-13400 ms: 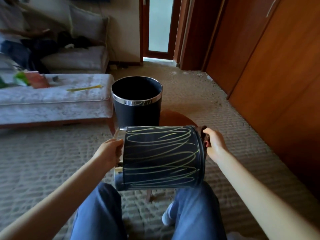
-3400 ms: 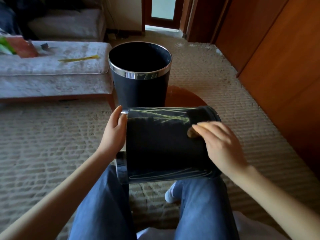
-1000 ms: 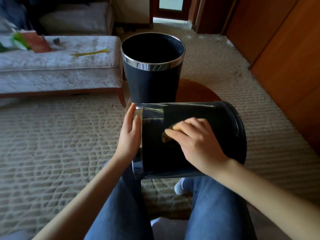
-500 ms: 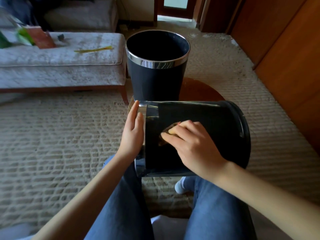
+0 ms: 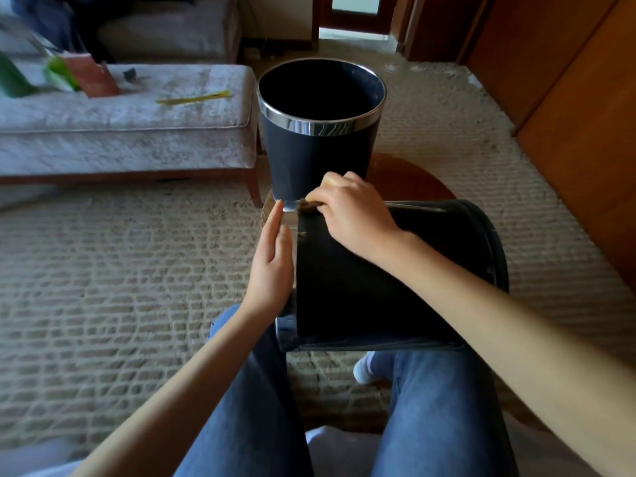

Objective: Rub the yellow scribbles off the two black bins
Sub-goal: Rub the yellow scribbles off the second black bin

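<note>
Carpet (image 5: 120, 287) runs wide and bare to the left; a wooden wall (image 5: 585, 115) closes the right side. A grey bench (image 5: 120, 132) sits far left, a yellow strip (image 5: 192, 98) lying on it.

Upright bin (image 5: 320, 156) stands on a round counter (image 5: 409, 180), just beyond the hands; no scribbles are seen on its near face, the rest is hidden.

Lap bin (image 5: 361, 297) is laid on its side across the knees, chrome rim to the left, base to the right. Its upper face reads clean; faint pale lines are noted along its lower edge.

Left hand (image 5: 272, 266) is laid flat against the rim, fingers together, steadying. Right hand (image 5: 354, 215) is closed on a small brownish pad (image 5: 308, 205), pressed at the top edge beside the rim.

Step judged: last marks near the rim are being rubbed. Next, the bin likely has to be rolled so the lower lines are brought up. Room is open left; the upright bin crowds the far edge.
</note>
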`<state>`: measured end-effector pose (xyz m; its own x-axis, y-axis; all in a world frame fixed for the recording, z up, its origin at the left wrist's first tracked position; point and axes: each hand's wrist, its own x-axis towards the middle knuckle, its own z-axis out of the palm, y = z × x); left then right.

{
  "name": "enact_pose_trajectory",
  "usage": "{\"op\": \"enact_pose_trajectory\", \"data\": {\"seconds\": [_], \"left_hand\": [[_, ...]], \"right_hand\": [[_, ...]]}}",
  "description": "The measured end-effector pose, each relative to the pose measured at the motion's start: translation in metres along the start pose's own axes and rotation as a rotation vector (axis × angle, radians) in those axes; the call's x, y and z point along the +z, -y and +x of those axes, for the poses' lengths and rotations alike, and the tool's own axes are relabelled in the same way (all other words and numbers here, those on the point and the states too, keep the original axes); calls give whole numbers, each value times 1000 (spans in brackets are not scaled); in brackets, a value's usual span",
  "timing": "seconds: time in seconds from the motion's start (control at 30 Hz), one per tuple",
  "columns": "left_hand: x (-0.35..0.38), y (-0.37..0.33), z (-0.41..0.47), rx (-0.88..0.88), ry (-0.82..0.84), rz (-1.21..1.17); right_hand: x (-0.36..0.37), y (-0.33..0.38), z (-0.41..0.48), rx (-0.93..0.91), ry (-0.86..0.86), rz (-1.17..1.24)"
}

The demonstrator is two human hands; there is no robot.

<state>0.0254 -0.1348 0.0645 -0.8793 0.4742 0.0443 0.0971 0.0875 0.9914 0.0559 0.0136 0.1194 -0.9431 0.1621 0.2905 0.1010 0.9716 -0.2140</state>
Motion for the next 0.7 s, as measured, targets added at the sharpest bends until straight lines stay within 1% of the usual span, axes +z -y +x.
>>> {"op": "enact_pose_trajectory", "data": {"seconds": [0.1,0.2,0.23,0.27,0.3,0.37,0.4,0.47,0.53,0.6,0.7], "left_hand": [[1,0,5,-15,-24,-45],[2,-2,5,-30,-24,-66],[1,-2,5,-48,-26,-79],[0,-2,6,-81,-20,-79],[-1,-4,9,-133,-9,-84],[1,-10,28,-268,-31,-93],[1,-12,42,-367,-50,-92],[1,-13,68,-544,-46,-132],[4,-6,82,-543,-19,-160],[4,2,83,-501,3,-142],[1,7,73,-444,-2,-135]], "right_hand": [[-8,10,-46,-172,-92,72],[-6,22,-97,-411,-34,3],[-6,22,-109,-466,-11,-36],[-9,16,-118,-478,-16,-53],[-15,6,-123,-437,-56,-41],[-33,-22,-129,-249,-196,11],[-42,-38,-134,-156,-256,19],[-56,-73,-150,-27,-310,-25],[-63,-98,-167,21,-320,-96],[-62,-108,-178,-2,-323,-163],[-54,-106,-186,-57,-325,-233]]}}
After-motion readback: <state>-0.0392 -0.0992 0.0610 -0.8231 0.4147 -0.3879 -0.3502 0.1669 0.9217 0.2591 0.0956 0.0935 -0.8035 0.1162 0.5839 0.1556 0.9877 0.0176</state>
